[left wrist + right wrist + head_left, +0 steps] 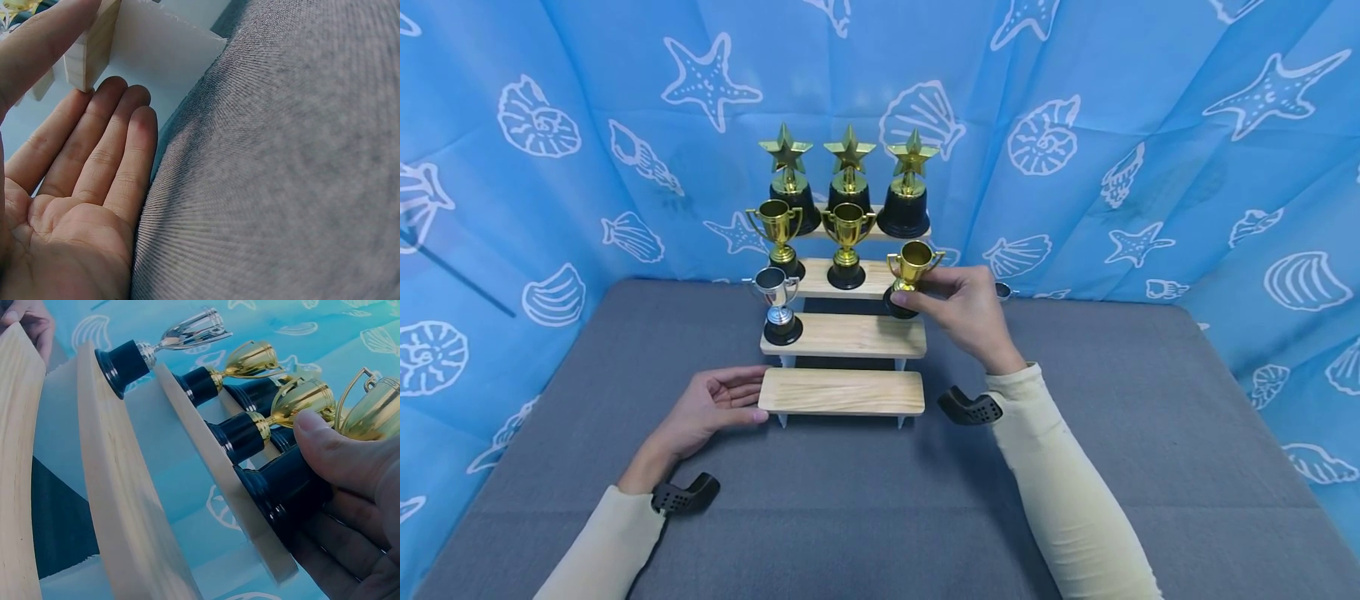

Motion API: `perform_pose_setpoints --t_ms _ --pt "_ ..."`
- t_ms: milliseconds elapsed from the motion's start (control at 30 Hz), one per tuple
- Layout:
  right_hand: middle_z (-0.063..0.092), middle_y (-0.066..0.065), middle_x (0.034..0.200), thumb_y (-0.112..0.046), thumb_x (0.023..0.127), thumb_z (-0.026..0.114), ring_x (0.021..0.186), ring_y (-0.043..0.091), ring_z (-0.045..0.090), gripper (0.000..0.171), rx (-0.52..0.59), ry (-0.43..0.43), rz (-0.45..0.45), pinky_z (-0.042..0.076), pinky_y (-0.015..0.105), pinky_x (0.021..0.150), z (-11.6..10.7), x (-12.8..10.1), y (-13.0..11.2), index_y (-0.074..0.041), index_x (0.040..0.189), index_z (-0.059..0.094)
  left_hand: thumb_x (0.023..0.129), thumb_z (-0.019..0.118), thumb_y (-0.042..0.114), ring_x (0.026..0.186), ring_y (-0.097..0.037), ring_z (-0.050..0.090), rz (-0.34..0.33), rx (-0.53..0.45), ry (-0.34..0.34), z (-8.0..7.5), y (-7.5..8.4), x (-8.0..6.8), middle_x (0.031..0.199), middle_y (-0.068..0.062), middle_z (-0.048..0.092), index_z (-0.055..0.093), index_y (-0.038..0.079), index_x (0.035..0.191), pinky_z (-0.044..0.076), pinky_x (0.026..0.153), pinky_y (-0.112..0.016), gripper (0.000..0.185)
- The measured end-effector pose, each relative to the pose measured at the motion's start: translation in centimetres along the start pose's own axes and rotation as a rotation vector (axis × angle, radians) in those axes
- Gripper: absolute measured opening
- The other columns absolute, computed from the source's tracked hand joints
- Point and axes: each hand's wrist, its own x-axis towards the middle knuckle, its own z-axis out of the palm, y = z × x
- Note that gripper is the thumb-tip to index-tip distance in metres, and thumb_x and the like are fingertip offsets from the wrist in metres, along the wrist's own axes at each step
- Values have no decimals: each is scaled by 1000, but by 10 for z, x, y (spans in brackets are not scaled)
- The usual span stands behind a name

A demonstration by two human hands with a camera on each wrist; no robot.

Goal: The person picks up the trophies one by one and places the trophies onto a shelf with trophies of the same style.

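Observation:
My right hand (966, 312) grips a small gold trophy cup (914, 260) with a black base, thumb across its front, at the right end of the third step up of a wooden stand (842, 392). In the right wrist view the cup's base (281, 494) is right at the step's edge. Two matching gold cups, a left one (779, 223) and a middle one (847, 225), stand on that step. Below them a silver cup (777, 292) stands at the left. My left hand (711, 404) touches the bottom step's left end, its fingers (103, 144) nearly straight.
Gold star trophies, left (787, 154), middle (849, 154) and right (913, 158), line the top step. Part of a silvery object (1003, 291) shows behind my right hand. Grey cloth (850, 517) covers the table; a blue shell-patterned curtain (880, 50) hangs close behind the stand.

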Motion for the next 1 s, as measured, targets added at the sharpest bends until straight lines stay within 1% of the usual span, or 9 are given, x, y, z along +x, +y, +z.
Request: perform_pose_setpoints --t_ms 233,467,633,833,1000 --pt "76 14 103 -9 83 85 97 24 73 26 25 5 6 62 36 86 3 4 1 1 106 78 83 77 -7 118 -13 64 -3 -2 6 1 1 0 143 -34 49 42 -15 144 53 100 -30 71" --pt "76 13 104 -13 85 85 95 23 74 27 -8 5 24 62 36 86 4 9 3 -1 108 78 83 78 -6 118 -13 64 1 2 3 1 1 0 143 -35 48 41 -16 144 53 101 -30 72" --pt "76 13 103 -15 86 83 92 22 74 27 -6 8 54 62 35 84 3 14 3 0 108 78 83 78 -6 119 -13 64 7 -1 -2 1 1 1 144 -35 47 41 -16 144 53 101 -30 72" --pt "76 14 103 -15 87 83 91 22 74 26 -6 16 66 62 34 83 2 18 5 0 107 78 83 77 -8 118 -13 64 26 -9 -10 1 0 1 142 -32 51 41 -18 143 53 100 -30 70" --pt "76 15 103 -14 87 83 92 24 74 28 4 14 63 63 33 82 3 20 7 2 109 77 85 76 -9 118 -13 64 31 -16 -13 2 0 1 142 -36 49 41 -19 142 53 100 -29 68"
